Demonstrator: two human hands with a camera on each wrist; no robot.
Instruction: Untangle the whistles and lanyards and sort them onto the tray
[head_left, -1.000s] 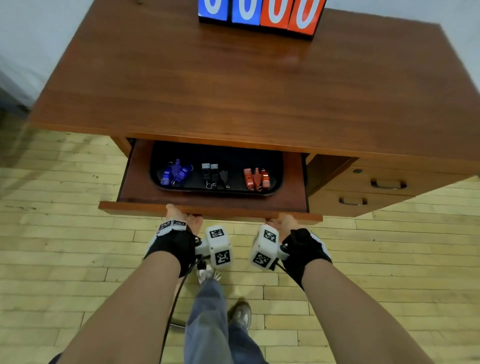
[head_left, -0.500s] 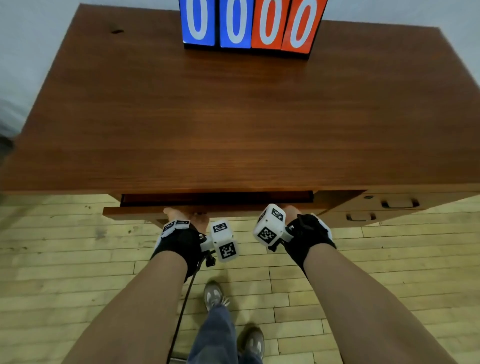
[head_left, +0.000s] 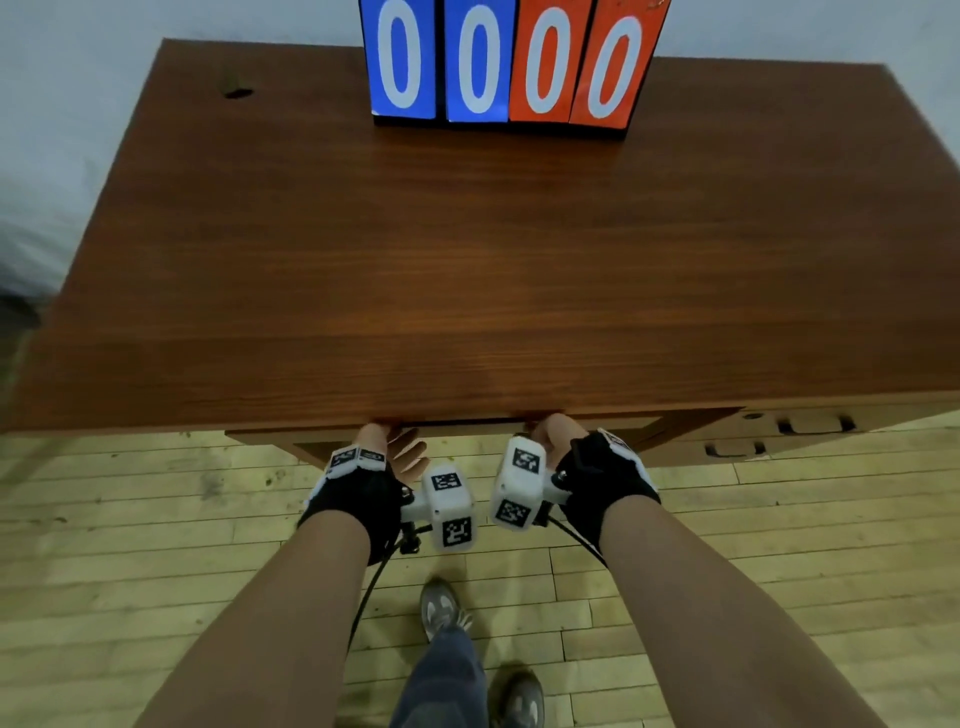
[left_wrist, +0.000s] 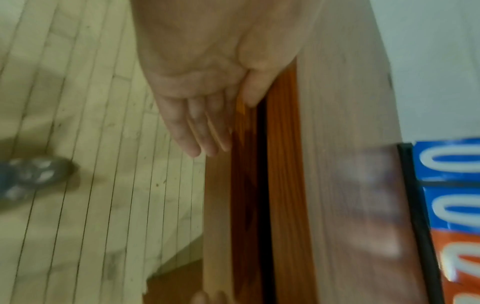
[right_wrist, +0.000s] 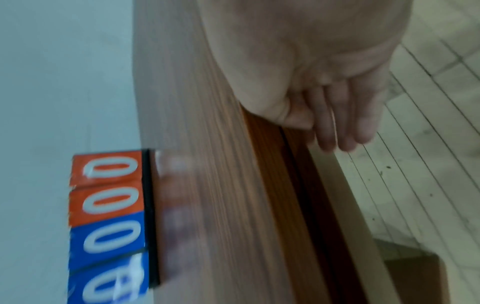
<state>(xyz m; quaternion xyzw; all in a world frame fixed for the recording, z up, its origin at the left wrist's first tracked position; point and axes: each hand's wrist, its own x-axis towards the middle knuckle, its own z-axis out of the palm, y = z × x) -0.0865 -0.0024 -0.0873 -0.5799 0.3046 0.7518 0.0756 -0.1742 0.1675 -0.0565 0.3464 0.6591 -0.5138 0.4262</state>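
The tray, whistles and lanyards are hidden inside the desk's centre drawer (head_left: 467, 427), which is pushed almost fully in, with only a thin strip of its front showing under the desktop (head_left: 467, 260). My left hand (head_left: 388, 441) and right hand (head_left: 551, 434) both rest against the drawer front (left_wrist: 244, 185), palms toward it. In the left wrist view the fingers (left_wrist: 197, 131) are straight and hold nothing. In the right wrist view the fingers (right_wrist: 337, 127) lie straight along the drawer front (right_wrist: 314, 185). A narrow dark gap remains above the drawer.
A flip scoreboard (head_left: 511, 62) reading four zeros, blue and orange, stands at the back of the desktop. Two side drawers with handles (head_left: 810, 428) sit to the right. My shoes (head_left: 441, 608) are on the wooden floor below.
The drawer has slid in under the desktop, pushed by both hands. The black tray with its blue, black and orange whistles has gone out of sight. My view has moved up over the desk.
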